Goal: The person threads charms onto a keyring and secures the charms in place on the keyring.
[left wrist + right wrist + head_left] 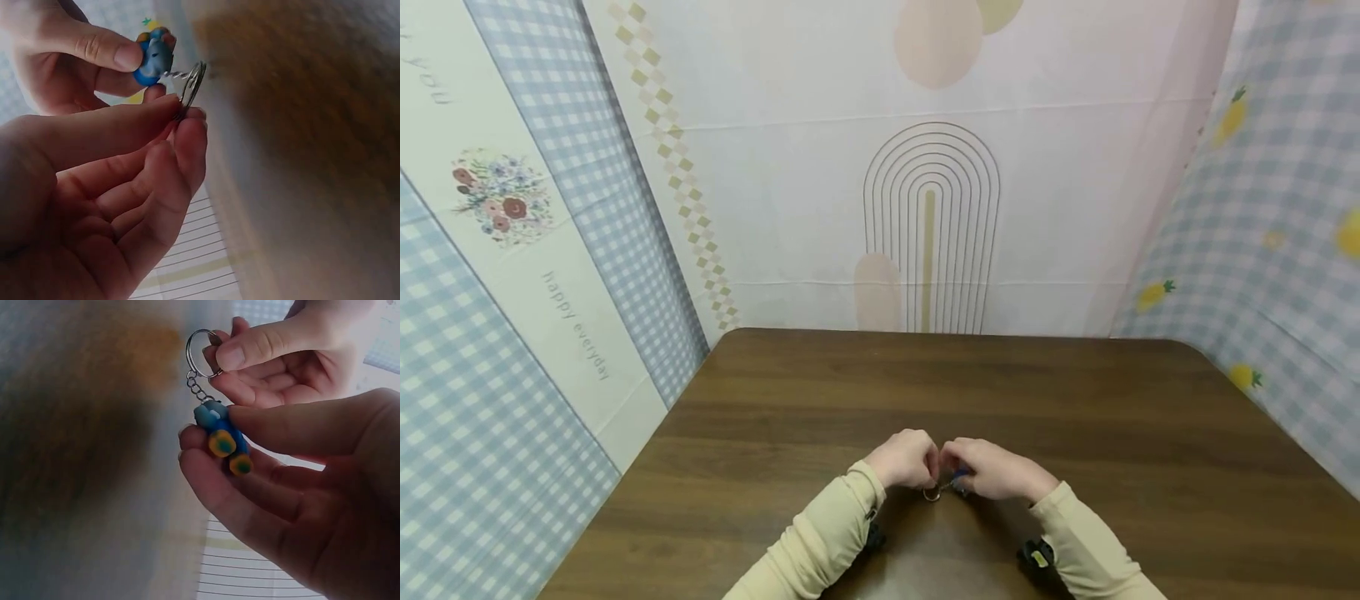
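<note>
A keychain is held between the two hands, low over the table. Its small blue figure (224,428) has a grey-blue head and round orange-and-green ends. A short metal chain (195,386) links the figure to a split ring (194,86). My left hand (907,458) pinches the ring between thumb and fingertips; the other fingers curl loosely. My right hand (1000,468) grips the figure between thumb and fingers, partly covering it in the head view. The hands are close together, with the chain running between them.
Beneath the hands lies a brown wooden table (820,375). A patterned white cloth (775,192) hangs behind it, with blue checked cloths (1285,208) at the sides. Dark wrist devices (1036,553) sit under the cream sleeves (812,533).
</note>
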The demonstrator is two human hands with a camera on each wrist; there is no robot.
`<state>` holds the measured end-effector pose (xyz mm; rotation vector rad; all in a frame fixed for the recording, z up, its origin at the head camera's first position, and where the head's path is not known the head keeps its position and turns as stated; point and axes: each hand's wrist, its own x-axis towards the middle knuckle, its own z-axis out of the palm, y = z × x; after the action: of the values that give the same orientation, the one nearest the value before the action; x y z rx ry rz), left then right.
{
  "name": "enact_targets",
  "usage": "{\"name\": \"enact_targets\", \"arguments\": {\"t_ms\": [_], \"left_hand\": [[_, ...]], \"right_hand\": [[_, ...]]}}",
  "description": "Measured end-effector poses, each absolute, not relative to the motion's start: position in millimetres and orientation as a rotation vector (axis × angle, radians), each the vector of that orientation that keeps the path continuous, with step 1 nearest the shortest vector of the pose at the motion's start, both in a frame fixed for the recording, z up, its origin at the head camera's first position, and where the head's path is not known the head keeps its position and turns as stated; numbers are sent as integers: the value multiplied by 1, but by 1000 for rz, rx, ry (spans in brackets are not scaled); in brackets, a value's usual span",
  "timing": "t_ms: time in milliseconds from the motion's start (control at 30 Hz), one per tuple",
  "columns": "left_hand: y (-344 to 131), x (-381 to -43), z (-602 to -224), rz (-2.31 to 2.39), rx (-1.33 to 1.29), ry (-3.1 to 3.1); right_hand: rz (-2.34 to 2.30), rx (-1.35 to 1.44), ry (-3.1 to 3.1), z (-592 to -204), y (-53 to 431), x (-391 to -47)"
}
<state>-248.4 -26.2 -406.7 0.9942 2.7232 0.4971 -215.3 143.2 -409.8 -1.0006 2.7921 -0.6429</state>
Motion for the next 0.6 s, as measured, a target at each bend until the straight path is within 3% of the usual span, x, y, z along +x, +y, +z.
{"name": "enact_targets", "arguments": {"t_ms": [600], "left_hand": [[-42, -235, -402, 349, 1002, 2853]], "right_hand": [[-713, -899, 3066, -404, 140, -214]]}}
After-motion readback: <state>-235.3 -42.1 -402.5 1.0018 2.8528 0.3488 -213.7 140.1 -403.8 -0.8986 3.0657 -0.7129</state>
